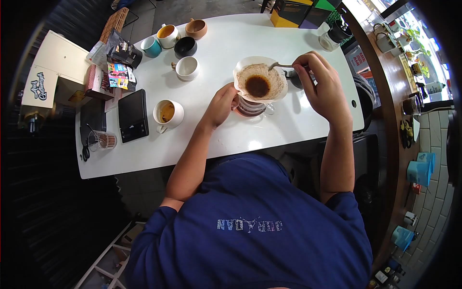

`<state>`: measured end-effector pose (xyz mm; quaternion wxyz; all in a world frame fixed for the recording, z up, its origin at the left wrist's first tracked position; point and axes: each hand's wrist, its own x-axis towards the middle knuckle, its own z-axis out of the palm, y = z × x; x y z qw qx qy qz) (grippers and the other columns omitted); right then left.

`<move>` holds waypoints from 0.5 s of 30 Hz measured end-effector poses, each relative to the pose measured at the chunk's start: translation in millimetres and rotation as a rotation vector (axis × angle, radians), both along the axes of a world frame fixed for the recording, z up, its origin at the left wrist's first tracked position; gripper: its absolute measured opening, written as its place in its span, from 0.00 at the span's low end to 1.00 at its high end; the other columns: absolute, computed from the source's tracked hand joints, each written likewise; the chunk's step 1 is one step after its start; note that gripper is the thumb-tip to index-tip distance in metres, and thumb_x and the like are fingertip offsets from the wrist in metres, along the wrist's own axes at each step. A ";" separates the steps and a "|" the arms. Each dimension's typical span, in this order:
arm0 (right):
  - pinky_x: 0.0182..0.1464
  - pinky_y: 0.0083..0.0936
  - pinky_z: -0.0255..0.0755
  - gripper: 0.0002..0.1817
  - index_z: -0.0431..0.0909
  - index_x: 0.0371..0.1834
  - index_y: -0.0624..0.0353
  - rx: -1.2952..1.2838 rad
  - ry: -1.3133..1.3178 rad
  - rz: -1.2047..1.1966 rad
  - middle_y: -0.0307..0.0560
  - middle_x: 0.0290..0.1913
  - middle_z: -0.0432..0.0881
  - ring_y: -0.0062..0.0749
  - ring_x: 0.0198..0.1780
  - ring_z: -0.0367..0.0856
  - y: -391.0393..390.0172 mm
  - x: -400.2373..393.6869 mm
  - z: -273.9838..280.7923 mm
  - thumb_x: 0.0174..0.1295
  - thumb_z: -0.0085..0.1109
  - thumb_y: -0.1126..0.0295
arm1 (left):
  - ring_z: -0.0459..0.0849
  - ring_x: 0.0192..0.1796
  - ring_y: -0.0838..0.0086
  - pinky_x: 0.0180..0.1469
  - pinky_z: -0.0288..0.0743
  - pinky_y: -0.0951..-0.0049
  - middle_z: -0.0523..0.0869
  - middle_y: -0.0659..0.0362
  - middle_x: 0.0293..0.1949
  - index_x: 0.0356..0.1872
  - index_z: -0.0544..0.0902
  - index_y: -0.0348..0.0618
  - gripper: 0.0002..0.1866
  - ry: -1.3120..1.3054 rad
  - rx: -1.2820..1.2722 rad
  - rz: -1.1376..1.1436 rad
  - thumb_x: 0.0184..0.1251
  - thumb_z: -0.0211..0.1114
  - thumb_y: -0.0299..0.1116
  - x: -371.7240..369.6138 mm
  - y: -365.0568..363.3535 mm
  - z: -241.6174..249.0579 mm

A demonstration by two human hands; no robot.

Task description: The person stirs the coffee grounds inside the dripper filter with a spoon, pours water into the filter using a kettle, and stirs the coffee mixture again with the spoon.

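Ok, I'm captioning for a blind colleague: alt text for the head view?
A person's right hand holds a spoon at the rim of a paper filter of wet coffee grounds, left hand at its side; beneath is a glass server. Cups stand on the white table.

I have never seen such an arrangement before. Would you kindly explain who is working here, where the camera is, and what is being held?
There is no machine: a person works with two bare hands. The only picture comes from a camera worn on the head, looking forward and down, so the white tabletop appears curved.

The right hand holds a thin metal spoon, its far end at the edge of a white cone-shaped paper filter with dark brown wet contents. Below is a clear glass vessel. The left hand is beside the filter; its exact grip is hidden.

Also on the table are a white mug with brown liquid, a black flat rectangular device and several cups further back.
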<state>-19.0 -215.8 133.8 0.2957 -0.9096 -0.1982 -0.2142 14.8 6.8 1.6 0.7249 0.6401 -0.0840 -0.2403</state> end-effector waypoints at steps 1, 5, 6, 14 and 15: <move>0.36 0.30 0.69 0.04 0.73 0.34 0.62 0.000 0.001 0.003 0.47 0.29 0.75 0.38 0.32 0.76 0.7 0.4 -0.2 0.60 0.55 0.74 | 0.59 0.24 0.85 0.28 0.57 0.81 0.64 0.69 0.21 0.39 0.75 0.43 0.16 -0.007 -0.009 -0.001 0.71 0.41 0.42 0.0 0.1 -0.8; 0.37 0.29 0.69 0.04 0.74 0.35 0.62 0.058 0.003 0.037 0.47 0.30 0.75 0.38 0.33 0.75 4.6 3.0 -4.4 0.60 0.55 0.74 | 0.58 0.24 0.85 0.28 0.56 0.81 0.64 0.69 0.21 0.39 0.75 0.42 0.17 -0.008 -0.010 -0.004 0.71 0.41 0.42 -0.4 -0.3 -1.2; 0.38 0.30 0.69 0.04 0.74 0.35 0.62 0.064 0.026 0.051 0.47 0.31 0.75 0.39 0.35 0.75 5.7 4.6 -7.1 0.60 0.55 0.74 | 0.58 0.24 0.85 0.28 0.56 0.81 0.64 0.69 0.21 0.39 0.75 0.42 0.17 -0.009 -0.011 -0.006 0.71 0.41 0.42 -0.4 -0.8 -2.1; 0.44 0.31 0.67 0.04 0.73 0.34 0.62 0.022 0.044 0.070 0.47 0.33 0.75 0.41 0.38 0.73 5.5 7.6 -16.2 0.61 0.54 0.73 | 0.59 0.24 0.85 0.28 0.55 0.82 0.64 0.69 0.20 0.33 0.75 0.43 0.16 0.015 -0.053 0.035 0.72 0.42 0.41 -1.9 -1.6 0.6; 0.44 0.31 0.67 0.04 0.72 0.34 0.62 0.015 0.041 0.056 0.47 0.33 0.75 0.41 0.38 0.73 3.5 7.0 -14.9 0.61 0.54 0.73 | 0.59 0.24 0.85 0.28 0.55 0.82 0.64 0.69 0.20 0.33 0.75 0.43 0.16 0.015 -0.054 0.035 0.72 0.42 0.41 -2.3 -1.9 1.6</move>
